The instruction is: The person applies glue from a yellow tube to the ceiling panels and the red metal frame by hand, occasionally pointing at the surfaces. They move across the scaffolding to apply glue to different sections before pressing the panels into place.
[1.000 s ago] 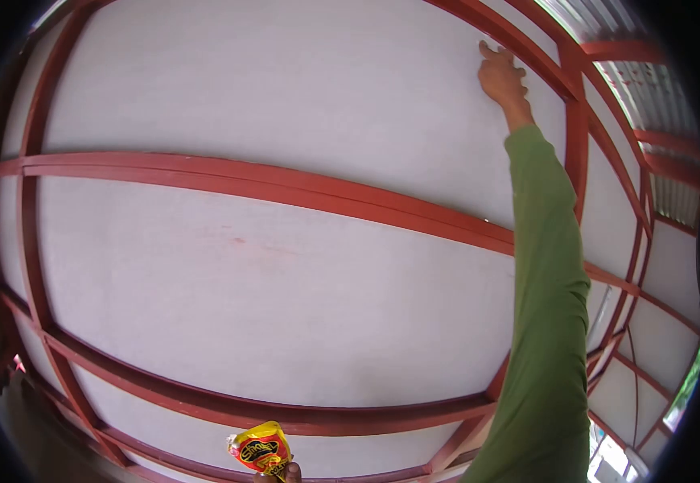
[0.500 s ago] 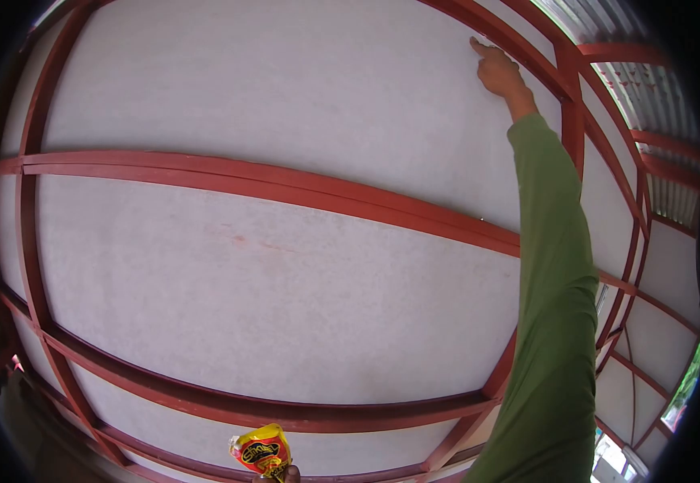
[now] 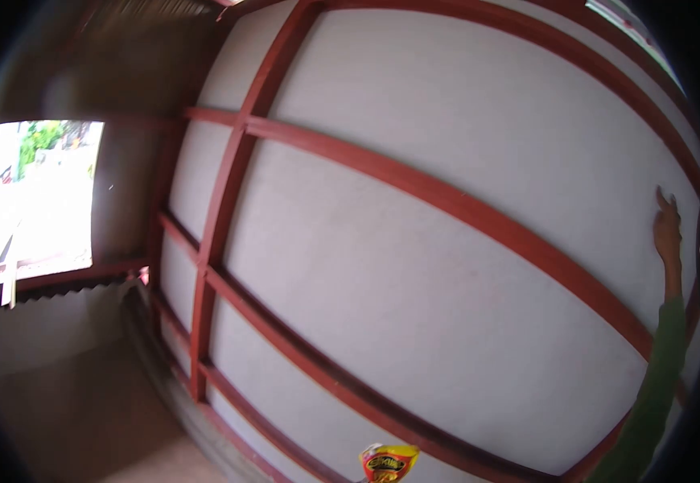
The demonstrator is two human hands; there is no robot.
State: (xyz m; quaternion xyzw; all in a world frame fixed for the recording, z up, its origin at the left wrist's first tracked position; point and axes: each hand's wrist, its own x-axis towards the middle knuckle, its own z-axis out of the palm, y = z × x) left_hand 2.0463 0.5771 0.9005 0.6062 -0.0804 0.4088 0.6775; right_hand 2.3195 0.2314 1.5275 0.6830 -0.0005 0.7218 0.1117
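A small yellow and red snack packet (image 3: pixel 389 462) with dark lettering pokes up at the bottom edge of the head view. My left hand grips it from below, and nearly all of that hand is cut off by the frame. Far to the right, my right hand (image 3: pixel 667 232) is raised on a stretched arm in a green sleeve (image 3: pixel 654 394). Its fingers are extended and apart, with nothing in them. Behind it lies a pale wall panel (image 3: pixel 479 97), which the hand overlaps in this view.
Red beams (image 3: pixel 438 193) frame the pale panels in a grid. At the left, a bright window opening (image 3: pixel 44 201) shows greenery and loose wooden strips outside. Below it are a low wall (image 3: pixel 44 342) and a brown floor (image 3: pixel 84 410).
The view has swung left, bringing in the window and floor. My right hand now appears lower and farther right, and the packet sits farther right and lower in view.
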